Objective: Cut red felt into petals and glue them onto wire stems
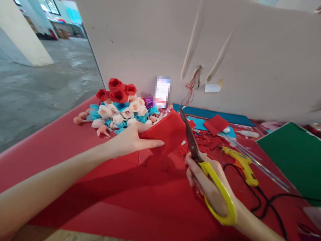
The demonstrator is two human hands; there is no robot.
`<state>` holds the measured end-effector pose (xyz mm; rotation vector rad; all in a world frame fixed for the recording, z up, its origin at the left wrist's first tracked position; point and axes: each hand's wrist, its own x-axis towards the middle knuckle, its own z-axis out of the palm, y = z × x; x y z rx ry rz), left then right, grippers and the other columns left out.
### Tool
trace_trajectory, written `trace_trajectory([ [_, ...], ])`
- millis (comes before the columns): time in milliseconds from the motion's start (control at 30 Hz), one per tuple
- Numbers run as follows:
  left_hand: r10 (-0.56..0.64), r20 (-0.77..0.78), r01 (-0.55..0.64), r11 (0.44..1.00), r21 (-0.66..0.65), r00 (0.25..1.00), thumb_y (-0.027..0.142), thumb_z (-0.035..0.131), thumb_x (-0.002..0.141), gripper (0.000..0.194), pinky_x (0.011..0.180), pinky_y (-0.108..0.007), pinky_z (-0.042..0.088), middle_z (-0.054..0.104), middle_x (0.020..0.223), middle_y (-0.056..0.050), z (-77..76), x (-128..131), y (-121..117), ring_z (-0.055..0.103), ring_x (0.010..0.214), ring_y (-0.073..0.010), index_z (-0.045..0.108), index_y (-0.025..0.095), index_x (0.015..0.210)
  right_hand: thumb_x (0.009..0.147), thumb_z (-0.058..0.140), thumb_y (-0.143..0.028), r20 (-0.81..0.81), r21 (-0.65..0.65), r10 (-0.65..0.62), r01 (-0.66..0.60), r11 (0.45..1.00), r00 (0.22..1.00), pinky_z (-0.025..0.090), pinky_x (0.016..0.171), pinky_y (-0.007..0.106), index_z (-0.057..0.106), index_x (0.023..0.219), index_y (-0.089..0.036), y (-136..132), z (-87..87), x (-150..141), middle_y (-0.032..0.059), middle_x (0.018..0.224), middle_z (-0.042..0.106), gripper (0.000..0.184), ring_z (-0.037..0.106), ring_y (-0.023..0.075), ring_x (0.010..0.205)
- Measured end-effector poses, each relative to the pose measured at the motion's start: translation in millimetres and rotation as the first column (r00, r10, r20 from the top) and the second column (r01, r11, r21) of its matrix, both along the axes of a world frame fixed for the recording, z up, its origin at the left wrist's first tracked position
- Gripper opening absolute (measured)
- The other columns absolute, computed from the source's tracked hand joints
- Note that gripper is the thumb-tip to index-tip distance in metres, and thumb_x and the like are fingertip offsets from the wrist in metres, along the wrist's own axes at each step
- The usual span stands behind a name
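Note:
My left hand [137, 139] pinches a folded piece of red paper [169, 130] between thumb and fingers, holding it above the table. Yellow-handled scissors [192, 139] are gripped in my right hand [208, 177]. Their dark blades point up and away, right beside the paper's right edge; whether they touch it I cannot tell. Under and behind the paper lie red paper scraps [203, 140]. Past my left hand sits a heap of paper flowers [127, 112] in white, pink and blue, with several red ones [117, 90] on top.
A yellow glue gun [242, 164] with a black cord [265, 201] lies on the red table [125, 201] at the right. Beyond it are clear sticks [265, 170] and a green board [293, 160]. A lit, blurred phone screen [162, 92] leans against the pale panel [140, 43] behind.

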<state>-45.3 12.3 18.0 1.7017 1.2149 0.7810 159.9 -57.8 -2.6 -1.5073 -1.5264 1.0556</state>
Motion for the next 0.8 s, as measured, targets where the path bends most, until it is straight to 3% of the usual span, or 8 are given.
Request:
trace_trajectory([
  [100,0.042,0.186,-0.018,0.991,-0.13,0.982,0.038,0.068,0.065,0.022,0.054,-0.019,0.049,0.07,0.072,-0.002,-9.9,7.5,-2.1,0.063,0.065,-0.0158,0.068,0.016,0.069,0.082,0.048,-0.044,-0.215,-0.031,-0.024,0.017,0.999,0.976,0.026,0.034,0.017,0.046,0.084,-0.019,7.5,-0.6,1.8,-0.0019,0.056,0.057,0.025,0.03,0.0048,0.036],
  [167,0.089,0.257,-0.038,0.979,-0.198,0.962,0.038,0.067,0.066,0.023,0.051,-0.019,0.048,0.07,0.068,-0.002,-14.6,14.9,-7.4,0.063,0.06,-0.015,0.067,0.015,0.067,0.076,0.057,-0.041,-0.281,-0.042,-0.014,0.002,0.999,0.96,0.03,0.036,0.017,0.045,0.085,-0.02,11.7,-1.0,2.5,-0.0016,0.063,0.06,0.026,0.035,0.0048,0.04],
  [300,0.082,0.366,0.02,0.963,-0.267,0.927,0.034,0.065,0.07,0.019,0.055,-0.02,0.051,0.071,0.073,-0.002,-19.2,27.3,-21.5,0.065,0.064,-0.0154,0.069,0.016,0.074,0.058,0.073,-0.03,-0.204,0.008,-0.049,0.052,0.999,0.978,0.04,0.047,0.02,0.045,0.082,-0.021,11.5,-1.3,-1.1,-0.0021,0.069,0.06,0.038,0.049,0.0095,0.053],
  [433,0.032,0.389,0.07,0.967,-0.245,0.921,0.03,0.064,0.071,0.016,0.058,-0.022,0.054,0.072,0.075,-0.003,-19.7,30.5,-28.8,0.067,0.068,-0.0178,0.07,0.015,0.072,0.06,0.07,-0.025,-0.184,0.027,-0.1,0.107,0.994,0.978,0.043,0.048,0.021,0.047,0.083,-0.021,6.1,-0.2,-6.0,-0.0018,0.067,0.06,0.033,0.052,0.0104,0.053],
  [600,0.022,0.336,0.077,0.957,-0.28,0.942,0.027,0.066,0.069,0.016,0.052,-0.021,0.053,0.071,0.065,-0.003,-15.8,28.0,-27.3,0.065,0.057,-0.0159,0.068,0.014,0.06,0.061,0.067,-0.024,-0.214,0.097,-0.153,0.177,0.979,0.965,0.045,0.049,0.02,0.046,0.084,-0.021,7.3,4.6,-3.2,-0.002,0.064,0.059,0.031,0.055,0.011,0.056],
  [800,0.03,0.39,0.076,0.964,-0.253,0.92,0.03,0.066,0.069,0.016,0.059,-0.022,0.052,0.069,0.065,-0.002,-25.4,30.7,-28.7,0.063,0.06,-0.0142,0.069,0.015,0.068,0.055,0.075,-0.028,-0.201,0.091,-0.104,0.124,0.988,0.974,0.046,0.046,0.021,0.045,0.083,-0.022,3.2,7.0,-5.2,-0.0004,0.071,0.062,0.042,0.055,0.0114,0.053],
])
